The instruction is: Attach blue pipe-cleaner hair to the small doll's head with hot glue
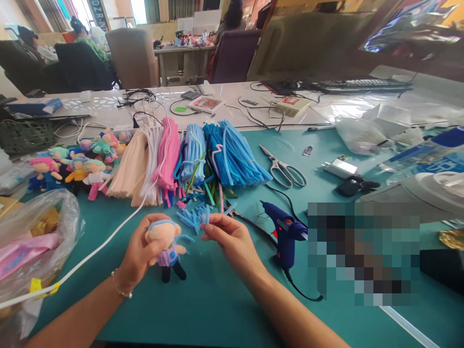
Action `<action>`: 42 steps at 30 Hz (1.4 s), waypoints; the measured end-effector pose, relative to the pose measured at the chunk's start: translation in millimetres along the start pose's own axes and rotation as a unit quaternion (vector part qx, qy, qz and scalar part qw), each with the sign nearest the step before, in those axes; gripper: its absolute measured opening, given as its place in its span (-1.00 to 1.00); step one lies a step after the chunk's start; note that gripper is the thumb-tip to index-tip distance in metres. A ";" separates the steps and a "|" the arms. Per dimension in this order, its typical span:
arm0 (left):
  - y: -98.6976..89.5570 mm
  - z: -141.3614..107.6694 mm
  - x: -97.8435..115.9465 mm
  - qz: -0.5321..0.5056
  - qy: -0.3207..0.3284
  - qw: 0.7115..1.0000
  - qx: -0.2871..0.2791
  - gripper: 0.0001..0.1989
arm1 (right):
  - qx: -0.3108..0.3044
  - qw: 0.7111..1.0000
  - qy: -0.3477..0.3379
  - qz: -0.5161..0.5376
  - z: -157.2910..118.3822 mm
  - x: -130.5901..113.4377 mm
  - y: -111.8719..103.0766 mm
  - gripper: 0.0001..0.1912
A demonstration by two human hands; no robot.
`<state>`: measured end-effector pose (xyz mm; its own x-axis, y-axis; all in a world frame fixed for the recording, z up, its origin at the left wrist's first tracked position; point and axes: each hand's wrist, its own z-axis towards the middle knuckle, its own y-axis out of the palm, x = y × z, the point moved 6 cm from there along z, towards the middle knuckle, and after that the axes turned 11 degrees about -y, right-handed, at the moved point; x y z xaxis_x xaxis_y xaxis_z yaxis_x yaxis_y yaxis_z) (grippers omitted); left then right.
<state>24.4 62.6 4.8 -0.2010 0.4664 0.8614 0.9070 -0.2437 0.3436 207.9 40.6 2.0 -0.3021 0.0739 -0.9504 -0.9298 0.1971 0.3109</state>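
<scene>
While L hand grips doll, thumb across its side, R hand, fingertips narrow, pinches blue strip, just R of doll.

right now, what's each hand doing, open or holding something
Left hand: closed, holding a doll.
Right hand: closed, seemingly pinching a blue scrap.

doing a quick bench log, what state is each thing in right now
Doll: held upright, legs hanging
Left hand: closed around the doll
Right hand: pinching a light-blue strip
Light-blue cut pieces: loose, heaped
Fuzzy-stick bundles: bunched by colour
Scissors: lying, unheld
Glue gun: unheld; hot or cold, cannot tell
Clear bag: crumpled, things inside
</scene>
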 end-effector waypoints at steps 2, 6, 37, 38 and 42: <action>3.8 -2.9 -0.2 0.011 0.019 1.000 -0.013 -0.61 | -0.010 1.000 -0.005 0.017 -1.8 -2.9 3.2 -0.76; 5.6 -4.7 2.3 0.061 0.080 0.993 -0.057 -0.68 | -0.057 0.995 -0.017 0.075 -7.4 -8.1 11.6 -0.74; 3.0 -9.9 10.4 -0.015 0.059 0.994 -0.087 -0.59 | -0.015 0.998 0.023 -0.055 0.4 7.6 4.7 -0.81; 2.8 -10.1 10.9 -0.017 0.060 0.994 -0.085 -0.59 | -0.018 0.998 0.024 -0.063 0.6 8.1 4.3 -0.78; 2.5 -9.6 10.8 -0.017 0.053 0.993 -0.105 -0.58 | -0.041 0.996 0.030 -0.080 0.0 9.5 4.8 -0.63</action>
<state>21.0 59.0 18.6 -0.2783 0.3879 0.8787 0.8042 -0.4061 0.4340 200.5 42.2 -5.5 -0.1591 -0.0101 -0.9872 -0.9803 0.1205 0.1567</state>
